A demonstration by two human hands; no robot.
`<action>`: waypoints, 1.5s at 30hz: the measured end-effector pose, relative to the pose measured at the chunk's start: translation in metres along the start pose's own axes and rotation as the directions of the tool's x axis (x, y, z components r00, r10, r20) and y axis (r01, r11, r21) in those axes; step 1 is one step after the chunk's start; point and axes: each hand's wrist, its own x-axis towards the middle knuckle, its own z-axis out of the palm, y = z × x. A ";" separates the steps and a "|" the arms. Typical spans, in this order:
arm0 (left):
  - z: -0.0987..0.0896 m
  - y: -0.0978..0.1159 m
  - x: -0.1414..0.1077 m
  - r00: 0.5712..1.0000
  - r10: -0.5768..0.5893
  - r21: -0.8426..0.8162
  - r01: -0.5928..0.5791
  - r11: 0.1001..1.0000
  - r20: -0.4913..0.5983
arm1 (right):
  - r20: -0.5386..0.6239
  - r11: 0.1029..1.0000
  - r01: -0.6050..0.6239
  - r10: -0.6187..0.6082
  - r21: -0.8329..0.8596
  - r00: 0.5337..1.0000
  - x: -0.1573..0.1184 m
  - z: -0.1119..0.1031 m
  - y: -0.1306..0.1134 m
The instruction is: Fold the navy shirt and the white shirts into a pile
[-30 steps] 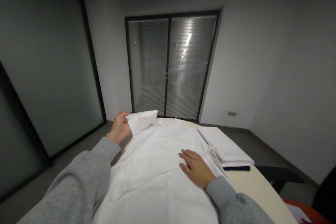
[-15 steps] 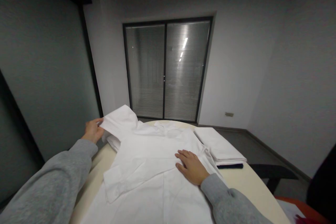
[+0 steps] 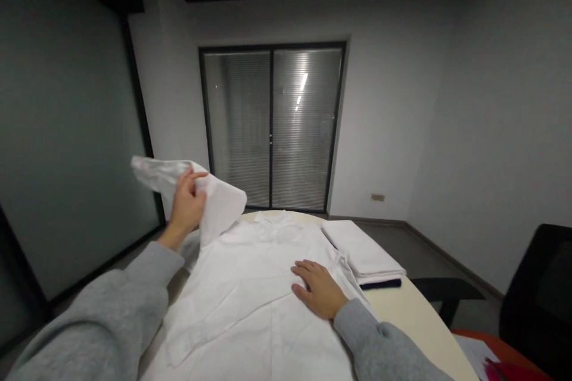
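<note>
A white shirt (image 3: pixel 250 262) lies spread on a pale round-edged table (image 3: pixel 413 315), its collar toward the far edge. One sleeve is laid slantwise across its front. My left hand (image 3: pixel 188 199) pinches the other sleeve (image 3: pixel 223 199) and holds it up above the table's left side, with the cuff end hanging out to the left. Flat on the right part of the shirt front rests my right hand (image 3: pixel 318 289), fingers slightly apart and gripping nothing.
Folded white cloth (image 3: pixel 361 250) lies on the table's right side, with a dark folded piece (image 3: pixel 381 284) under it. A black chair (image 3: pixel 543 286) stands at the right, with red fabric (image 3: pixel 513 371) and paper on its orange seat. Glass panels line the left.
My left hand has lifted the sleeve and moved up and to the right with it, so the cuff end now swings out. My right hand stays on the shirt. The view has shifted slightly.
</note>
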 end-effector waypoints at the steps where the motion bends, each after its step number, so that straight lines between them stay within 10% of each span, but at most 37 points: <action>1: 0.010 0.021 -0.014 0.985 0.149 0.047 -0.153 0.987 0.086 | -0.026 0.997 -0.015 0.017 0.078 1.000 0.001 0.001 0.003; 3: 0.027 0.061 -0.049 0.826 0.405 0.029 -0.451 0.892 0.393 | -0.066 0.981 -0.055 0.068 0.184 0.996 0.006 0.000 0.010; 7: 0.045 0.105 -0.131 0.297 0.500 -0.217 -0.642 0.735 0.813 | -0.089 0.917 -0.141 0.187 0.374 0.978 0.018 -0.018 0.026; 9: 0.044 0.105 -0.163 0.214 0.446 -0.269 -0.552 0.789 0.869 | -0.061 0.871 -0.177 0.230 0.458 0.971 0.024 -0.032 0.033; 14: 0.026 0.077 -0.183 0.293 0.273 -0.157 -0.365 0.918 0.916 | 0.064 0.753 -0.268 0.289 0.601 0.955 0.025 -0.051 0.043; 19: 0.006 0.036 -0.164 0.550 0.046 0.255 -0.458 0.851 0.834 | 0.264 0.541 -0.390 0.298 0.745 0.917 0.019 -0.052 0.055; 27: -0.012 -0.014 -0.153 0.809 -0.154 0.581 -0.260 0.771 0.567 | 0.291 0.568 -0.396 0.269 0.721 0.918 0.020 -0.054 0.066; 30: -0.018 -0.031 -0.148 0.813 -0.354 0.620 -0.011 0.784 0.463 | 0.314 0.601 -0.404 0.255 0.690 0.915 0.018 -0.056 0.064; 34: -0.022 -0.047 -0.149 0.715 -0.586 0.619 0.273 0.736 0.381 | 0.372 0.610 -0.423 0.217 0.670 0.903 0.006 -0.060 0.049; 45: -0.016 -0.062 -0.155 0.664 -0.646 0.601 0.356 0.716 0.376 | 0.515 0.861 -0.509 0.440 -0.009 0.735 -0.016 -0.100 -0.003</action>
